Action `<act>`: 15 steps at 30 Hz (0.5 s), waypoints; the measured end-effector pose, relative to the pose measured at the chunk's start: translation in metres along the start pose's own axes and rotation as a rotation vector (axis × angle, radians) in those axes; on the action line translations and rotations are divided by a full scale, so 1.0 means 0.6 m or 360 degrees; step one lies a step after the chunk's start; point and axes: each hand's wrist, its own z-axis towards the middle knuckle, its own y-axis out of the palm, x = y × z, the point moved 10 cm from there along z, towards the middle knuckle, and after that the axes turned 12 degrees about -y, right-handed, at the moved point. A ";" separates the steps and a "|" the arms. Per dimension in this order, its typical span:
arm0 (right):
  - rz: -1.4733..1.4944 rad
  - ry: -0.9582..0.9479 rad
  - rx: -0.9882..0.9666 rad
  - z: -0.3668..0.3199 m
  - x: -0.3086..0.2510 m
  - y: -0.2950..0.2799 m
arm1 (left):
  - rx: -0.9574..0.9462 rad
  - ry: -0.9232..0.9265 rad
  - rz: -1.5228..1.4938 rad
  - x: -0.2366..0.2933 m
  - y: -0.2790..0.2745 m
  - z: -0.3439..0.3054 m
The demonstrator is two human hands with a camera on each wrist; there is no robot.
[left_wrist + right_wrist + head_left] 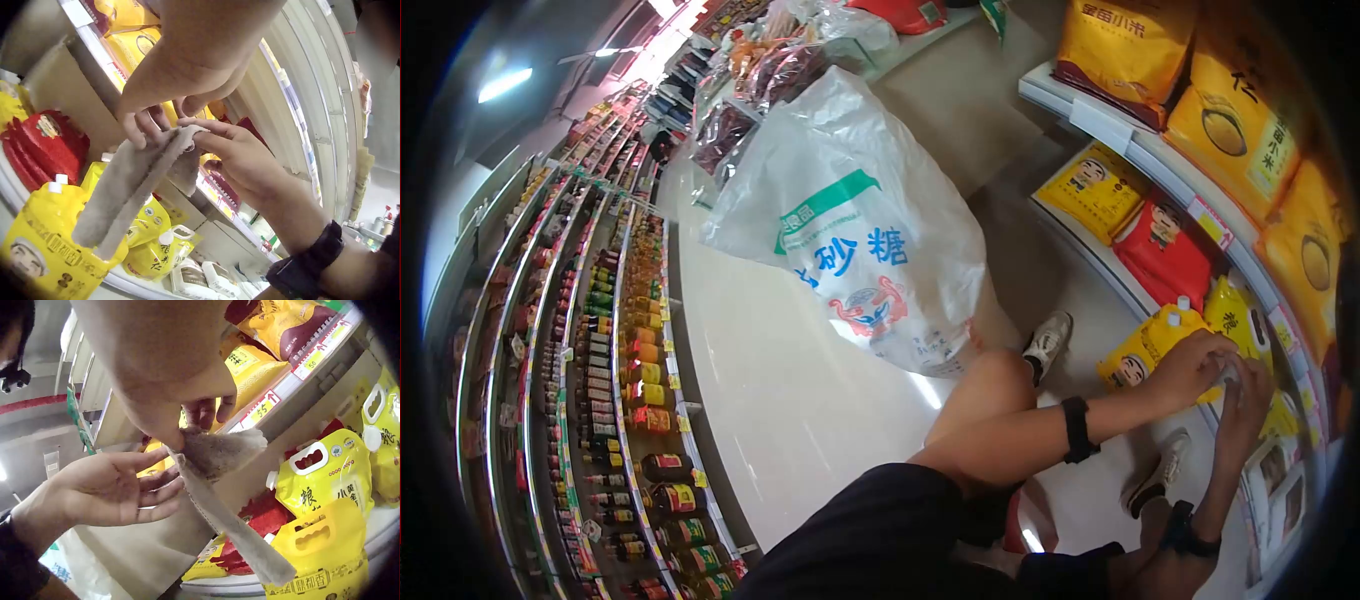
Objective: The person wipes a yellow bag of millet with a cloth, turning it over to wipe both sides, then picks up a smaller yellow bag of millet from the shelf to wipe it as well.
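A folded pale grey cloth hangs between my two hands in front of the lower shelf. My left hand pinches its upper fold with the fingertips; in the right wrist view the left palm shows beside the cloth. My right hand pinches the top edge between thumb and fingers, seen at close range in the left wrist view. One flap of the cloth droops downward over a yellow grain pouch with a handle.
Shelves of yellow bags curve along the right, with red packs and more pouches on the lower level. A large white sugar sack stands to the left. Bottle shelves line the far left side of the aisle.
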 end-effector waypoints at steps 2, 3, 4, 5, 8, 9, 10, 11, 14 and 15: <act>0.0034 0.0043 -0.0009 0.009 -0.013 -0.009 | -0.0018 -0.0094 -0.0056 0.000 -0.002 -0.002; 0.0016 0.0050 -0.0014 0.009 -0.012 -0.012 | -0.0016 -0.0182 -0.0087 -0.010 0.000 0.002; 0.0073 0.0124 0.0026 0.005 -0.004 -0.016 | 0.0050 -0.0191 -0.0091 -0.011 -0.005 0.004; 0.0121 0.0202 0.0063 -0.001 0.007 -0.019 | 0.0032 -0.0194 -0.0115 -0.015 -0.007 0.008; 0.0350 0.0180 0.0284 -0.003 0.014 -0.025 | 0.0035 0.0169 -0.0069 -0.009 0.013 0.013; 0.0358 0.0326 0.0240 -0.016 0.024 -0.025 | -0.0019 0.0149 -0.0201 -0.002 0.014 0.014; 0.0373 0.0459 0.0213 -0.023 0.030 -0.022 | -0.0161 -0.0197 -0.0245 -0.011 0.022 0.017; 0.0406 0.0393 0.0299 -0.022 0.025 -0.030 | -0.0196 -0.0212 -0.0299 -0.006 0.023 0.012; 0.1054 0.0555 0.0171 -0.015 0.032 0.006 | -0.0118 -0.0162 -0.0367 -0.003 0.018 0.007; 0.1318 0.0611 0.0197 -0.018 0.033 0.020 | -0.0068 -0.0250 -0.0249 -0.003 0.011 0.007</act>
